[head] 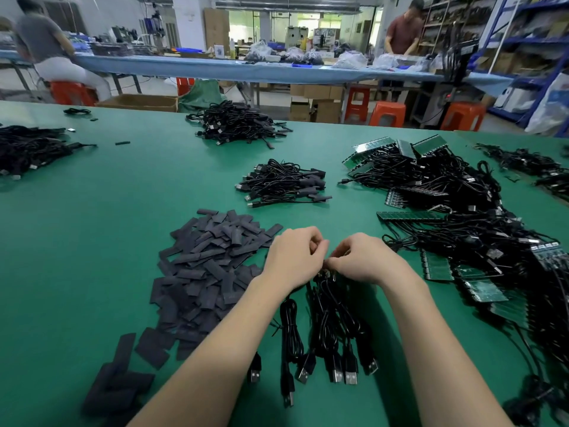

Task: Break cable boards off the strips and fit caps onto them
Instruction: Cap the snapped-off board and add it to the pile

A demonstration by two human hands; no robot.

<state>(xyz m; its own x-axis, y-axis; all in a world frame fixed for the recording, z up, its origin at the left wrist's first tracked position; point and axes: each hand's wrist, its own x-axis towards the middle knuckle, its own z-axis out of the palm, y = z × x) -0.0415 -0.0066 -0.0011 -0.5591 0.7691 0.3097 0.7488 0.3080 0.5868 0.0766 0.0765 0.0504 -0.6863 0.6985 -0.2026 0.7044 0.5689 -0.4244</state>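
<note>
My left hand (294, 257) and my right hand (363, 258) meet at the middle of the green table, fingers curled, both pinching a strip of cable boards (327, 272) that is mostly hidden under them. Its black USB cables (329, 328) trail toward me, plugs lying near the table's front. A heap of flat dark caps (203, 272) lies just left of my left hand. To the right sits a big pile of green board strips with cables (462, 241).
A small pile of capped cables (284, 183) lies beyond my hands, a larger one (237, 123) farther back, another (27, 147) at far left. Across the aisle stand a long blue bench (246, 67), orange stools and two people working.
</note>
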